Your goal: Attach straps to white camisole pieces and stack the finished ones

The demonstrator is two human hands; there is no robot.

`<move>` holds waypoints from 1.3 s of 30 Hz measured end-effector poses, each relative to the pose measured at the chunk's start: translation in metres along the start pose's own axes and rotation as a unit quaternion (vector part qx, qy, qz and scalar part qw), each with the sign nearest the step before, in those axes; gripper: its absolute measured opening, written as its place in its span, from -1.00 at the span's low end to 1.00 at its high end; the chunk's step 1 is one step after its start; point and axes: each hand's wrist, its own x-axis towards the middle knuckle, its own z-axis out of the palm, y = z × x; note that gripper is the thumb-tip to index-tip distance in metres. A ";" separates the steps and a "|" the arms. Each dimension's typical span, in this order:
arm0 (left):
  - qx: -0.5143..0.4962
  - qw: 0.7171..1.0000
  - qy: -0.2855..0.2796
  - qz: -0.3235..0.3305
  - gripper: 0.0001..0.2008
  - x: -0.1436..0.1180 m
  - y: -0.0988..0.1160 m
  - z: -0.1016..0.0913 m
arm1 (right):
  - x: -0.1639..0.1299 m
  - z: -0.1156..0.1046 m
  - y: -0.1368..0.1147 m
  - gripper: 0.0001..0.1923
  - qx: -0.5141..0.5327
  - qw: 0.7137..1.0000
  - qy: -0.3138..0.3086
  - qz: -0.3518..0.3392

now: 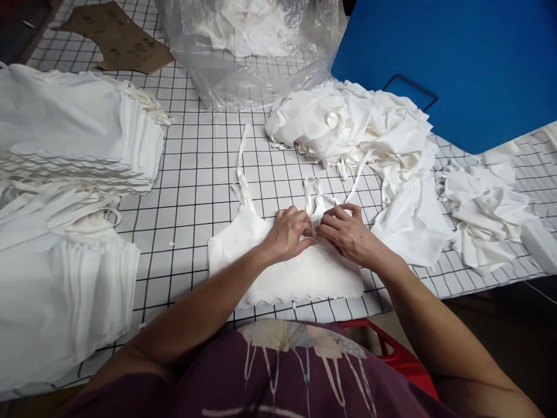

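Both hands, left hand (288,232) and right hand (348,232), pinch one top's (278,267) strap; stacks (73,133) at nine o'clock look finished, the heap (361,128) at one o'clock remains.

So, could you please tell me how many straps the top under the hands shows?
2: one strap lies stretched up-left on the grid table; the other strap is bunched just above both hands' fingertips. Its lower end is hidden by the fingers.

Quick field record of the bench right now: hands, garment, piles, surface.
left hand: pinching the strap end at the top edge of the flat white camisole piece
right hand: pinching the same spot
surface: white gridded table
left side: neat stacks of white folded pieces
behind hands: loose heap of white garments
far: clear plastic bag, blue board
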 end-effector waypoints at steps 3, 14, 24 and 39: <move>-0.001 1.000 -0.004 0.003 -0.82 0.000 -0.001 0.000 | 0.003 -0.004 0.001 -0.76 -0.003 1.000 -0.001 -0.008; -0.006 1.000 0.013 0.017 -0.77 0.000 -0.002 0.002 | 0.007 -0.006 0.004 -0.81 0.062 0.998 -0.004 -0.006; -0.005 1.000 -0.003 0.025 -0.84 0.000 -0.003 0.000 | 0.016 -0.015 0.013 -0.71 0.025 0.992 -0.074 -0.098; -0.036 0.998 0.031 0.044 -0.83 -0.002 -0.002 0.000 | 0.049 -0.060 0.063 -0.72 0.109 0.993 -0.039 0.015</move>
